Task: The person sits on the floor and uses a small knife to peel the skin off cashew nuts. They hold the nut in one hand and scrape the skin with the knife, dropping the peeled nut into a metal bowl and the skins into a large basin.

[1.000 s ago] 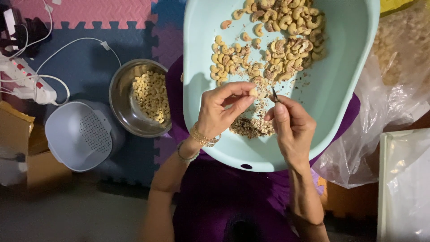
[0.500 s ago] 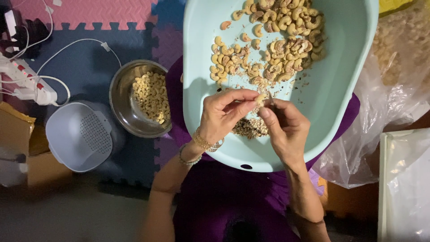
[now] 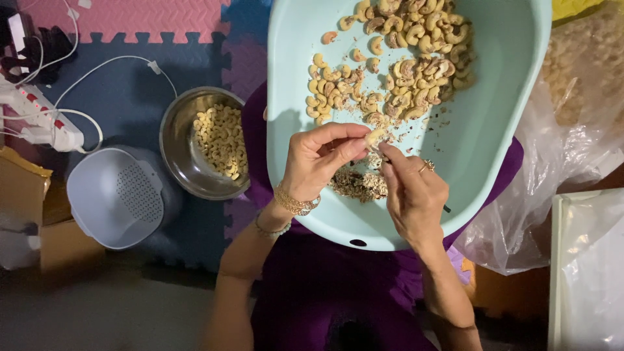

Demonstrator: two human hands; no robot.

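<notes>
The left hand (image 3: 318, 162) pinches a single pale cashew (image 3: 375, 136) between thumb and fingertips, above the near part of the basin (image 3: 494, 149). The right hand (image 3: 413, 195) meets it from the other side, its fingers closed on a thin dark tool whose end shows just under the hand; the forefinger reaches up to the cashew. A gold bracelet (image 3: 296, 201) circles the left wrist, and a ring (image 3: 427, 166) sits on the right hand.

Right under the hands, on the basin floor, lies a small heap of brown skins (image 3: 356, 184). Farther up the basin, away from the person, a pile of unpeeled cashews (image 3: 403, 58) spreads across the floor. The basin is light teal and rests on the person's purple-clad lap.

Left of the basin, close to its rim, stands a steel bowl (image 3: 175, 156) with peeled nuts (image 3: 221, 140) inside. Further left of the basin, and nearer the person, sits a pale lidded colander (image 3: 117, 198). Beyond that, to the far left, a white power strip (image 3: 45, 117) lies on the foam mat (image 3: 130, 26). Right of the basin, crumpled clear plastic bags (image 3: 572, 123) bunch up.
</notes>
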